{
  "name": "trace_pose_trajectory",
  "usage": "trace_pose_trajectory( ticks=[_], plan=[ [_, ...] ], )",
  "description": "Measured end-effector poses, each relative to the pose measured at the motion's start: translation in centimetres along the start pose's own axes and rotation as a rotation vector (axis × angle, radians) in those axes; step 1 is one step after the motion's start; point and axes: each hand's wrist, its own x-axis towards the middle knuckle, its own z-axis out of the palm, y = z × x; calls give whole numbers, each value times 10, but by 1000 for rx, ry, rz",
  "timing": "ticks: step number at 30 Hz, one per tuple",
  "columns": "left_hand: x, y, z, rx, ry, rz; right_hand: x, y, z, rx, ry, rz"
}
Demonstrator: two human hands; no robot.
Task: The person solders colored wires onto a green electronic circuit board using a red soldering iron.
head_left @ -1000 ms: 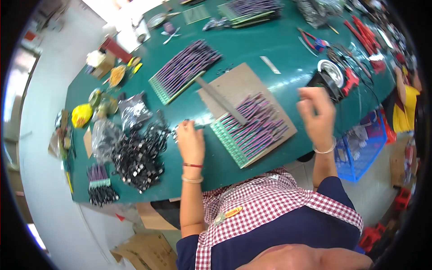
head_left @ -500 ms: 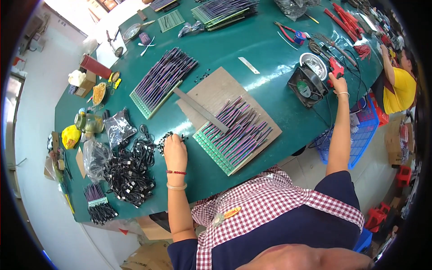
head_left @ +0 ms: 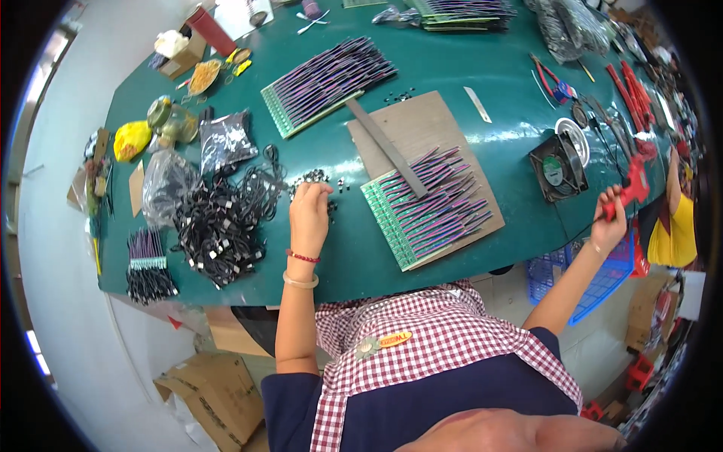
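My right hand (head_left: 611,215) is wrapped round the handle of a red hot glue gun (head_left: 637,181), held up at the table's right edge. To the left, my left hand (head_left: 309,217) has its fingers curled together at a pile of small black parts (head_left: 310,178); whatever is between the fingertips is hidden. Between the hands, a green circuit board panel (head_left: 385,224) with rows of purple and dark wires lies on a brown cardboard sheet (head_left: 410,120). A flat grey metal bar (head_left: 385,147) rests across the wires.
A small black fan (head_left: 556,169) stands beside a round metal dish (head_left: 574,139). Tangled black cables (head_left: 220,233) lie left of my left hand. Another wired panel (head_left: 327,83) sits farther back. A steel ruler (head_left: 477,104), red pliers (head_left: 550,79) and a blue basket (head_left: 602,282) are rightward.
My right hand has lifted the glue gun away from beside the fan, toward the right edge. My left hand stays at the black parts, its fingers shifted slightly. The whole view has shifted.
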Motion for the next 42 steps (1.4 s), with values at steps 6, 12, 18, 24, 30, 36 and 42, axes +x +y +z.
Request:
trace_pose_trajectory(
  ticks=[6,12,18,24,30,36,42],
  plan=[
    [-4,41,1,-602,-155,-278,-79,-4,58,210,-564,238],
    [-5,53,22,-739,-96,-317,-172,71,149,-182,-629,441],
    [-12,47,1,-976,-129,-477,-202,122,196,-489,-693,536],
    [-33,87,-8,-1103,-265,-429,-213,145,205,-567,-791,569],
    [-38,90,-10,-957,-370,-385,-212,136,199,-757,-847,551],
    [-32,97,-16,-655,-451,-341,-214,138,197,-817,-816,538],
    [-20,81,-10,-593,-474,-267,-209,145,186,-765,-703,547]
  ],
)
